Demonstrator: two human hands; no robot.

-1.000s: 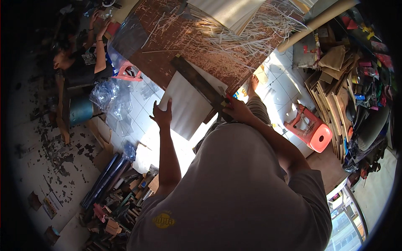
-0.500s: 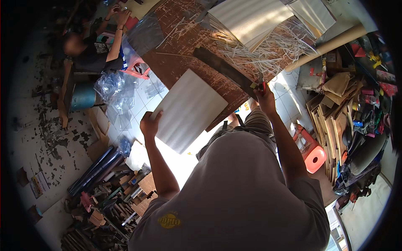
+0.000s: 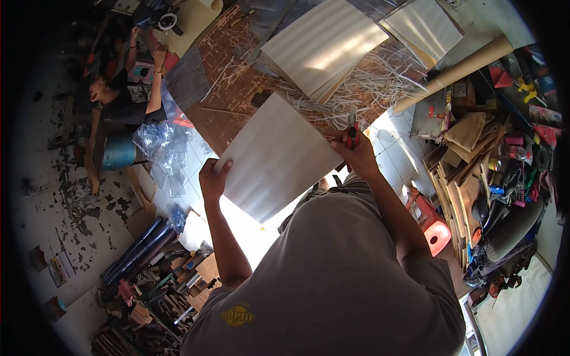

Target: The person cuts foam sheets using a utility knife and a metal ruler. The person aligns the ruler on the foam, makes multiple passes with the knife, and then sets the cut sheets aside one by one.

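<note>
My left hand (image 3: 214, 179) grips the left edge of a pale rectangular sheet (image 3: 279, 157), thumb on top and fingers underneath. The sheet is tilted over the near end of a brown worktable (image 3: 222, 121). At its right corner, my right hand (image 3: 358, 155) is closed around a red-handled utility knife (image 3: 352, 135) whose pale tip points away from me. That hand's fingers also touch the sheet's corner. Just past the sheet's far edge shows the end of a dark straight bar (image 3: 259, 98); the rest of it is hidden.
A stack of pale sheets (image 3: 323, 47) lies on the table among white trimmed strips (image 3: 380, 83). A cardboard tube (image 3: 454, 74) lies at the right. Another person (image 3: 133, 95) works at far left. A red stool (image 3: 430, 225) and leaning boards (image 3: 454, 190) stand right.
My right hand has moved left from the dark bar to the sheet's corner, still with the knife. The sheet has shifted slightly and now covers most of the bar. The view has turned a little.
</note>
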